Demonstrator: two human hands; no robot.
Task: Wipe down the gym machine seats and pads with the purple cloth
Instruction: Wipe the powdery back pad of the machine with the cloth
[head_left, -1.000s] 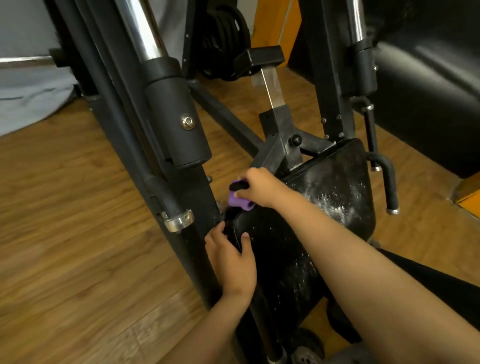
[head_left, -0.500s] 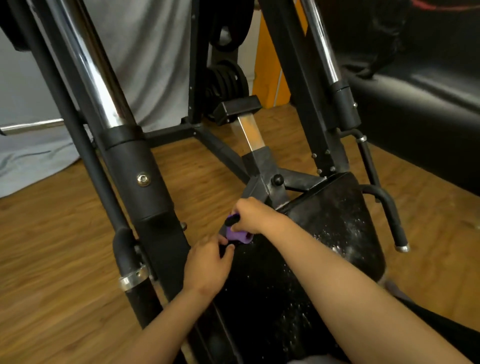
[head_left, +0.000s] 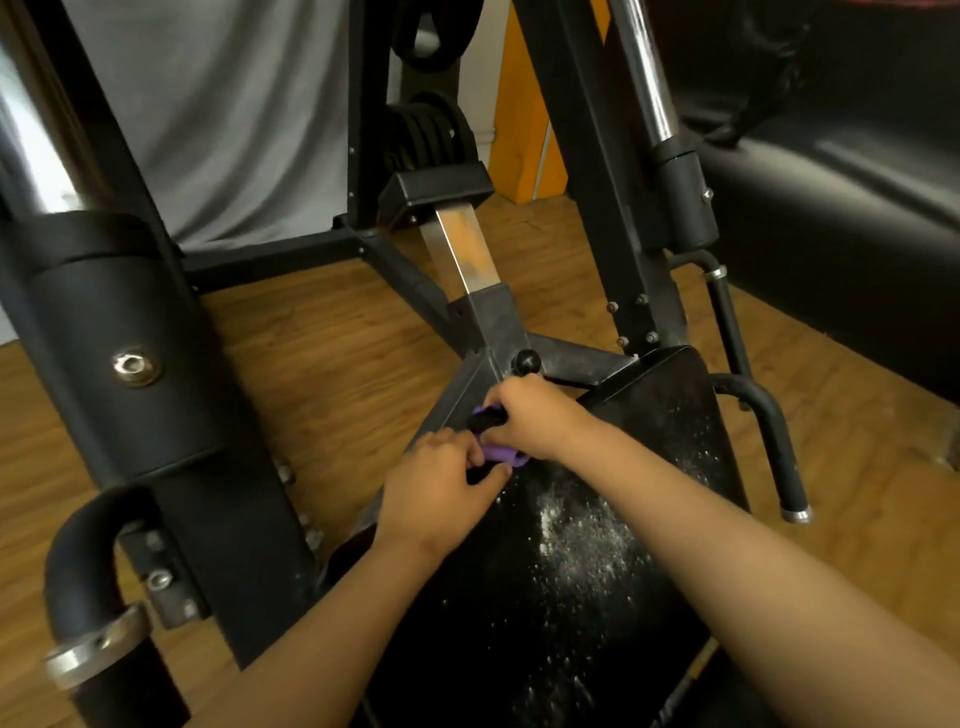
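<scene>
The purple cloth (head_left: 503, 455) is squeezed tight in the right hand (head_left: 535, 415) at the far corner of the black seat (head_left: 670, 447), which is dusted with white powder (head_left: 587, 535), while the left hand (head_left: 439, 491) is curled beside the cloth, though what it grabs cannot be told.

Soft, even indoor light, shadows faint. Glare streaks the chrome tube (head_left: 36, 130) at left, and a dull sheen lies on the wood floor (head_left: 332, 343). The black seat (head_left: 519, 623) sinks into darkness, detail lost. Wide-angle distortion bows the uprights (head_left: 576, 156) at both edges — slightly blurred there.
</scene>
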